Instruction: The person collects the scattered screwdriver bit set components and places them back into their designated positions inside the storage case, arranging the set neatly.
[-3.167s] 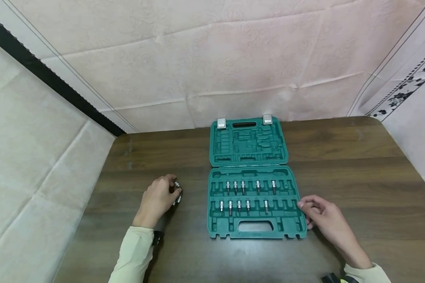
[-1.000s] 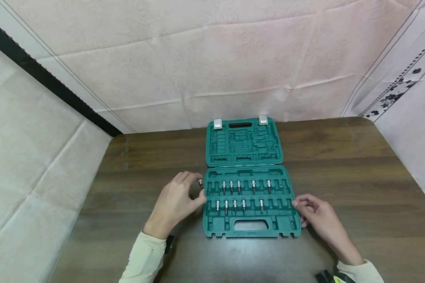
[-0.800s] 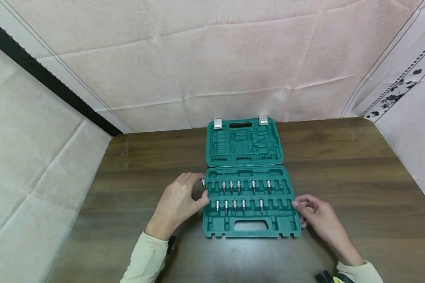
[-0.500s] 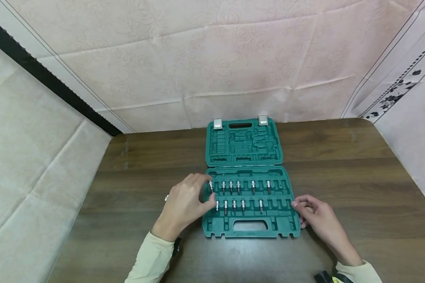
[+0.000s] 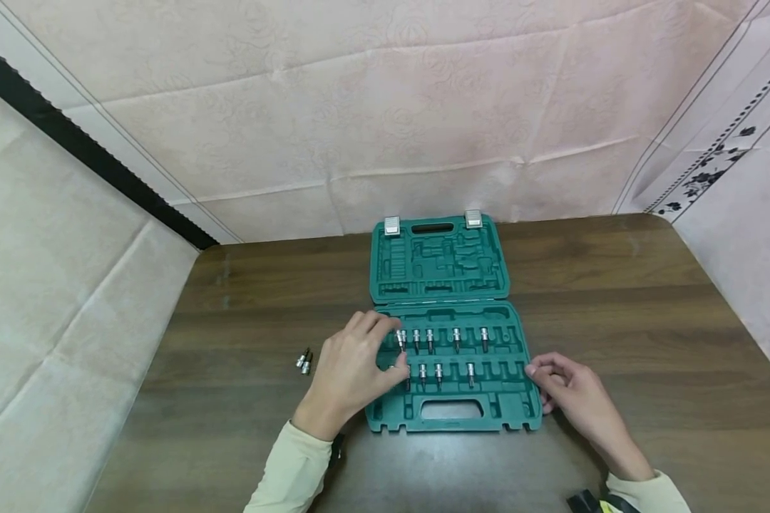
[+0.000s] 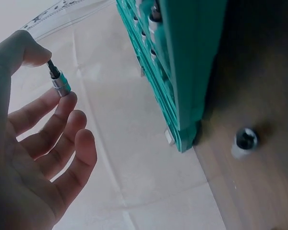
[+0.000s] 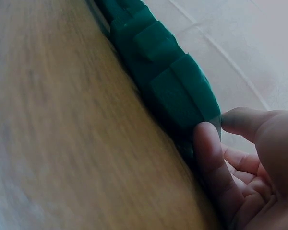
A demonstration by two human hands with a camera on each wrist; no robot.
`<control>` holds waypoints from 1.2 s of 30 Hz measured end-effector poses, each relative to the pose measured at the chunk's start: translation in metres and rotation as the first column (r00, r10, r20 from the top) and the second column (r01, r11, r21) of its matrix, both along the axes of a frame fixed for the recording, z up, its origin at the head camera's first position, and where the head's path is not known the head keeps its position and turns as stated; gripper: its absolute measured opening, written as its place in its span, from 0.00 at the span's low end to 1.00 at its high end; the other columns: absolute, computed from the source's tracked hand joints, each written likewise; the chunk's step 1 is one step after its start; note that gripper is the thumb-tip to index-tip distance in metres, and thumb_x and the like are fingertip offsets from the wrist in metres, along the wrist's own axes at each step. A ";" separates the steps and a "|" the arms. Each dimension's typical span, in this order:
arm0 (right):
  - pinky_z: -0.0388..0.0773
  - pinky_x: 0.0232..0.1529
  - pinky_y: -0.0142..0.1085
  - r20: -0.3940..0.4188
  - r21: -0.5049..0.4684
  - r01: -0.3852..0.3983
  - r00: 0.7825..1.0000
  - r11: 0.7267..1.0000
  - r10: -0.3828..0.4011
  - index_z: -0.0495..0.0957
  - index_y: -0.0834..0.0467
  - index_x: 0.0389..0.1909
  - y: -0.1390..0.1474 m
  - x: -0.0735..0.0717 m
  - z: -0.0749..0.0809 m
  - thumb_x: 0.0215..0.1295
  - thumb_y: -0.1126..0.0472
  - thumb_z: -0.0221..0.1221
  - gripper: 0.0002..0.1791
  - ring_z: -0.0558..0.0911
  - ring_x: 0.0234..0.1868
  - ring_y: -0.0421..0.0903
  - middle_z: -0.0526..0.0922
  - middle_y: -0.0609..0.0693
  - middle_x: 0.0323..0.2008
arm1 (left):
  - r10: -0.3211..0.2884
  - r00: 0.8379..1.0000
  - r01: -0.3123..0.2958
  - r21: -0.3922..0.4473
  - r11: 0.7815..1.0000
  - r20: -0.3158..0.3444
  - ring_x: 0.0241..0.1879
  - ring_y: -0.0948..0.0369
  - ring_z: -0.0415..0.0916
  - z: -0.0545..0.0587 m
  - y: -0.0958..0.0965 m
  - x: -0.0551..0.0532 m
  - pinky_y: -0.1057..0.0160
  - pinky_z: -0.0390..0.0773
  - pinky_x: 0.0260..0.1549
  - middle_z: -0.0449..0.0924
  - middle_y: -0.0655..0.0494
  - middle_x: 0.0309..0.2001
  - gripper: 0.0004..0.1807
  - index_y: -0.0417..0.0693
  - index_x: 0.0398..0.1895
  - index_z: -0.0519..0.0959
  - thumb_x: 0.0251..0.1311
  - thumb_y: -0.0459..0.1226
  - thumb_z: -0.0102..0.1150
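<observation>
My left hand [image 5: 353, 363] pinches a bit socket [image 6: 61, 85] between thumb and fingertips, over the left part of the open green tool case [image 5: 452, 425]. The bit socket has a silver body and a dark tip, which meets the thumb in the left wrist view. Two rows of similar bit sockets [image 5: 457, 340] lie in the case's slots, a few partly hidden by the left hand. At the case's right edge, my right hand [image 5: 574, 392] grips the rim, thumb on one side and fingers on the other, as the right wrist view shows.
Left of the case, a couple of loose bit sockets [image 5: 304, 361] rest on the wooden table [image 5: 244, 427]. The case lid [image 5: 439, 260] lies opened back toward the cloth-covered wall [image 5: 359, 107], its two metal latches [image 5: 473, 219] at the far edge.
My left hand has carried a bit socket from the loose ones on the left, rightward over the case. The loose ones are now uncovered. My right hand keeps its grip on the rim.
</observation>
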State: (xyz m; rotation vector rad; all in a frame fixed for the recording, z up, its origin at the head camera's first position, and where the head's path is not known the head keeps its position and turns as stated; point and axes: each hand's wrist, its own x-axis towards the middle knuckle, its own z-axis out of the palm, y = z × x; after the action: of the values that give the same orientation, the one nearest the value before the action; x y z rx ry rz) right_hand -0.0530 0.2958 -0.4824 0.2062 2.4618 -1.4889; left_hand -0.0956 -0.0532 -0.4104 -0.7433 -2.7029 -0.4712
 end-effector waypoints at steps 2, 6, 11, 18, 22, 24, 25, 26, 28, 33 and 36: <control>0.84 0.32 0.37 -0.001 0.005 0.005 1.000 1.000 -0.005 0.80 0.65 0.57 0.000 0.000 0.000 0.79 0.48 0.60 0.23 0.85 0.28 0.45 0.87 0.55 0.40 | -0.006 1.000 0.006 0.005 1.000 0.002 0.42 0.60 0.81 0.000 0.004 0.000 0.62 0.85 0.28 0.86 0.55 0.49 0.21 0.50 0.53 0.86 0.58 0.47 0.72; 0.84 0.31 0.36 -0.007 0.006 0.004 1.000 1.000 -0.004 0.79 0.65 0.57 0.001 0.001 -0.001 0.79 0.49 0.60 0.23 0.85 0.28 0.45 0.87 0.55 0.40 | -0.012 1.000 0.012 0.013 1.000 0.015 0.42 0.60 0.80 0.000 0.011 0.000 0.62 0.85 0.28 0.86 0.55 0.50 0.21 0.49 0.55 0.85 0.59 0.46 0.71; 0.84 0.31 0.36 -0.014 -0.005 -0.005 1.000 1.000 0.005 0.79 0.66 0.57 0.000 0.001 -0.001 0.79 0.50 0.60 0.23 0.84 0.28 0.44 0.87 0.54 0.40 | -0.012 0.999 0.010 0.023 1.000 0.049 0.43 0.60 0.80 -0.003 0.016 0.001 0.62 0.84 0.30 0.85 0.56 0.50 0.21 0.50 0.55 0.85 0.59 0.46 0.70; 0.84 0.31 0.36 -0.023 0.006 -0.010 1.000 1.000 0.010 0.79 0.65 0.57 -0.001 0.000 0.000 0.80 0.51 0.60 0.21 0.84 0.28 0.44 0.86 0.54 0.39 | -0.050 0.993 0.047 0.032 0.998 0.109 0.40 0.60 0.83 -0.006 0.022 0.001 0.61 0.84 0.29 0.86 0.56 0.47 0.17 0.51 0.50 0.86 0.60 0.47 0.69; 0.84 0.31 0.36 -0.036 0.012 -0.015 0.999 1.000 0.015 0.79 0.66 0.57 0.000 0.000 0.001 0.80 0.51 0.60 0.21 0.84 0.27 0.44 0.86 0.54 0.39 | -0.057 0.986 0.056 0.013 0.998 0.154 0.38 0.60 0.84 -0.007 0.027 0.002 0.61 0.84 0.28 0.86 0.55 0.50 0.18 0.50 0.51 0.86 0.61 0.48 0.68; 0.84 0.31 0.36 -0.040 0.011 -0.016 0.999 1.000 0.016 0.79 0.66 0.57 -0.001 0.000 0.001 0.80 0.52 0.60 0.20 0.84 0.27 0.44 0.86 0.54 0.39 | -0.058 0.983 0.059 -0.004 0.998 0.172 0.38 0.60 0.84 -0.007 0.030 0.002 0.61 0.85 0.29 0.86 0.55 0.51 0.19 0.51 0.52 0.86 0.62 0.49 0.67; 0.84 0.31 0.36 -0.041 0.010 -0.016 0.999 1.000 0.016 0.79 0.66 0.56 -0.001 0.000 0.001 0.80 0.52 0.60 0.20 0.84 0.27 0.44 0.86 0.54 0.39 | -0.060 0.982 0.062 -0.008 0.998 0.180 0.38 0.60 0.84 -0.007 0.032 0.002 0.60 0.85 0.30 0.86 0.55 0.52 0.19 0.51 0.52 0.86 0.62 0.49 0.67; 0.84 0.31 0.36 -0.041 0.006 -0.015 0.999 1.000 0.015 0.80 0.66 0.56 -0.001 0.000 0.001 0.79 0.52 0.60 0.20 0.84 0.27 0.44 0.86 0.54 0.39 | -0.063 0.980 0.066 -0.011 0.998 0.186 0.39 0.60 0.84 -0.007 0.033 0.002 0.60 0.86 0.30 0.86 0.55 0.52 0.19 0.51 0.53 0.86 0.62 0.49 0.67; 0.84 0.31 0.36 -0.038 0.002 -0.014 0.999 1.000 0.014 0.80 0.66 0.56 -0.002 0.000 0.001 0.79 0.52 0.60 0.21 0.84 0.27 0.44 0.86 0.54 0.39 | -0.070 0.979 0.075 -0.016 0.997 0.190 0.40 0.60 0.84 -0.007 0.036 0.002 0.60 0.86 0.31 0.86 0.56 0.53 0.19 0.51 0.53 0.86 0.62 0.49 0.67; 0.84 0.32 0.36 -0.030 -0.002 -0.010 0.999 1.000 0.010 0.80 0.66 0.57 -0.002 0.001 0.001 0.79 0.51 0.60 0.21 0.84 0.28 0.45 0.87 0.54 0.39 | -0.095 0.978 0.099 -0.013 0.995 0.184 0.42 0.61 0.84 -0.006 0.044 0.001 0.63 0.84 0.30 0.87 0.56 0.51 0.18 0.50 0.51 0.86 0.61 0.46 0.68; 0.84 0.32 0.36 -0.032 0.001 -0.010 0.999 1.000 0.010 0.80 0.66 0.57 -0.002 0.002 0.002 0.79 0.51 0.60 0.21 0.84 0.28 0.45 0.87 0.54 0.39 | -0.104 0.975 0.106 -0.001 0.994 0.196 0.43 0.60 0.83 -0.004 0.050 0.001 0.62 0.84 0.32 0.87 0.56 0.50 0.17 0.50 0.51 0.85 0.61 0.45 0.67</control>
State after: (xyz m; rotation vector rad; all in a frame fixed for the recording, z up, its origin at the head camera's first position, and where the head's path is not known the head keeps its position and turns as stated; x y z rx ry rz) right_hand -0.0511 0.2943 -0.4805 0.1705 2.4850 -1.4985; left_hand -0.0948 -0.0033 -0.4148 -0.8895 -2.8593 -0.5828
